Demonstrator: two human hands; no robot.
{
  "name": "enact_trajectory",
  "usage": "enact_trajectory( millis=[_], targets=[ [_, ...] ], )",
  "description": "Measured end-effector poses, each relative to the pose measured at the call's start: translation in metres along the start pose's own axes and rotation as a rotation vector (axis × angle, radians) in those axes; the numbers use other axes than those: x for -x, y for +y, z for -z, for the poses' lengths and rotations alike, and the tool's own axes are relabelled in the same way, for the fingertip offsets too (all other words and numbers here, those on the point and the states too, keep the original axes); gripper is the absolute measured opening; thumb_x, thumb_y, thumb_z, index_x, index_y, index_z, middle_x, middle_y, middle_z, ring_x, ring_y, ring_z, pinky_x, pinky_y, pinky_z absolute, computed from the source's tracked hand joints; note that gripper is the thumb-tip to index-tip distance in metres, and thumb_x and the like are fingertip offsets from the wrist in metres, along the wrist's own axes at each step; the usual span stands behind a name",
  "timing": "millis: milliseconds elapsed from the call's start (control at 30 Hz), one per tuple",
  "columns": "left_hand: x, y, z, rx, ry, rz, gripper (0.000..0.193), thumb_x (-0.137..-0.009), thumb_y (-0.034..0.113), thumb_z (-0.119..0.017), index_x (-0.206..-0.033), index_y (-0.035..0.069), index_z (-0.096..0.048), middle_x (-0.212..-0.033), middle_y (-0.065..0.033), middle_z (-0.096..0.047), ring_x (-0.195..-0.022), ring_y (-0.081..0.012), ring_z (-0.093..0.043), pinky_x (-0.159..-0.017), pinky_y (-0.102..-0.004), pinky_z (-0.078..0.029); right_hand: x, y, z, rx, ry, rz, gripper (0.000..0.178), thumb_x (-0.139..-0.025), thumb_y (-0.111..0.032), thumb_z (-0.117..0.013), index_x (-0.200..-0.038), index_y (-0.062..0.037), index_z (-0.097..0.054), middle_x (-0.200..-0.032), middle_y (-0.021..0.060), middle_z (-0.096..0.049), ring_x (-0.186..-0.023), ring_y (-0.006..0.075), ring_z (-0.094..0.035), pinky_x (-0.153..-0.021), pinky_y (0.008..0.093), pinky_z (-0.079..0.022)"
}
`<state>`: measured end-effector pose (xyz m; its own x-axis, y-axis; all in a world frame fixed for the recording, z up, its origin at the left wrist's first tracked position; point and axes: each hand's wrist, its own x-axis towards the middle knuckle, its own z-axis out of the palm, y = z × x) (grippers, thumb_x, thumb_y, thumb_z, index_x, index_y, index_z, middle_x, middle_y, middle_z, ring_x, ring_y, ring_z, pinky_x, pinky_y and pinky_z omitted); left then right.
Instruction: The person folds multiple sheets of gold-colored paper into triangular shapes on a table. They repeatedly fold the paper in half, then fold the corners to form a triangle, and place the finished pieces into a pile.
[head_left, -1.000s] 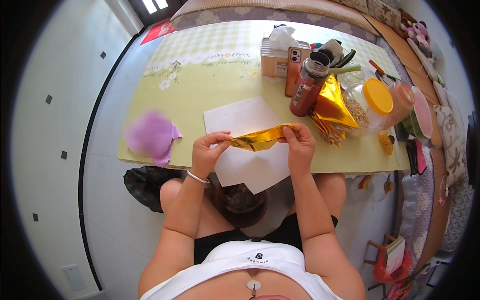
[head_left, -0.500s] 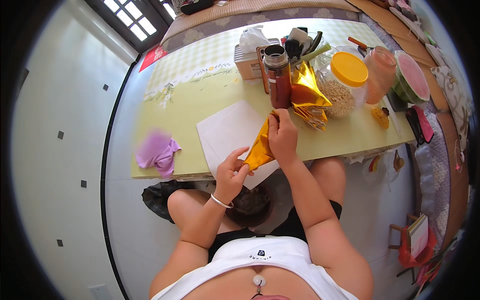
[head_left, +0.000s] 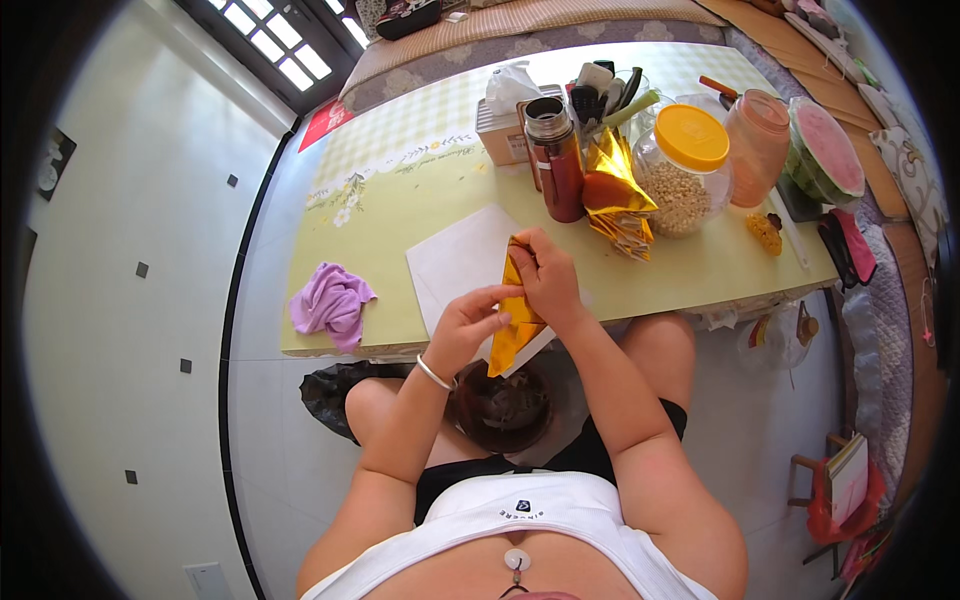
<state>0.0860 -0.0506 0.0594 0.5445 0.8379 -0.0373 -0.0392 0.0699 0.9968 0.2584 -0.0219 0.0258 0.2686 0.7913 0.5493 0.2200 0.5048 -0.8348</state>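
Observation:
A strip of folded gold foil paper is held in front of me, just above the near table edge. My right hand grips its upper end, thumb on top. My left hand, with a silver bangle at the wrist, pinches the foil's left side between thumb and fingers. Beneath both hands lies a white paper sheet, partly covered by them. Beyond my right hand stands a bundle of folded gold foil pieces, leaning by a dark red flask.
A jar with a yellow lid, a pinkish jar and a cut watermelon stand at the right. A tissue box sits behind the flask. To the left lies a purple cloth. A dark bin is between my legs.
The gold foil has turned more upright, and its lower end now hangs free. My left hand has slid up from that end to its side. The view has shifted slightly.

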Motion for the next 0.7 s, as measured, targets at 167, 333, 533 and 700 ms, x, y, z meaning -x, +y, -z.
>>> enact_trajectory(
  millis=[167, 333, 533, 700],
  targets=[
    [-0.013, 0.002, 0.002, -0.025, -0.004, 0.031, 0.030, -0.092, -0.007, -0.058, -0.121, -0.007, -0.064, -0.111, -0.0089, -0.070, -0.103, -0.0138, -0.065, -0.093, -0.0286, -0.052, -0.001, 0.001, 0.001, -0.035, 0.010, -0.021, 0.009, -0.094, -0.009, -0.065, -0.099, -0.0045, -0.059, -0.085, 0.0157, -0.065, -0.076, 0.0374, -0.064, -0.066, 0.0381, -0.051],
    [-0.006, -0.003, -0.003, -0.181, 0.075, -0.048, 0.022, -0.089, -0.009, -0.059, -0.107, -0.005, -0.071, -0.119, -0.0108, -0.067, -0.102, -0.0156, -0.064, -0.090, -0.0273, -0.052, -0.007, 0.004, 0.010, -0.038, 0.119, -0.047, 0.008, -0.094, -0.008, -0.065, -0.098, -0.0035, -0.059, -0.081, 0.0154, -0.064, -0.070, 0.0313, -0.064, -0.064, 0.0356, -0.050],
    [-0.002, -0.006, 0.003, -0.265, 0.182, -0.150, 0.023, -0.088, -0.010, -0.063, -0.108, -0.003, -0.071, -0.109, -0.0083, -0.066, -0.095, -0.0146, -0.065, -0.083, -0.0248, -0.053, -0.013, -0.002, 0.018, -0.104, 0.221, -0.083, 0.009, -0.097, -0.009, -0.065, -0.099, -0.0011, -0.060, -0.076, 0.0091, -0.061, -0.066, 0.0161, -0.058, -0.062, 0.0288, -0.048],
    [-0.005, 0.009, -0.022, 0.031, 0.410, -0.234, 0.033, -0.088, -0.008, -0.065, -0.121, -0.003, -0.064, -0.099, -0.0067, -0.069, -0.089, -0.0134, -0.066, -0.081, -0.0241, -0.054, -0.013, 0.001, 0.017, -0.242, 0.348, -0.124, 0.010, -0.099, -0.011, -0.063, -0.099, -0.0019, -0.060, -0.076, 0.0033, -0.060, -0.065, 0.0104, -0.054, -0.060, 0.0259, -0.046]
  ],
)
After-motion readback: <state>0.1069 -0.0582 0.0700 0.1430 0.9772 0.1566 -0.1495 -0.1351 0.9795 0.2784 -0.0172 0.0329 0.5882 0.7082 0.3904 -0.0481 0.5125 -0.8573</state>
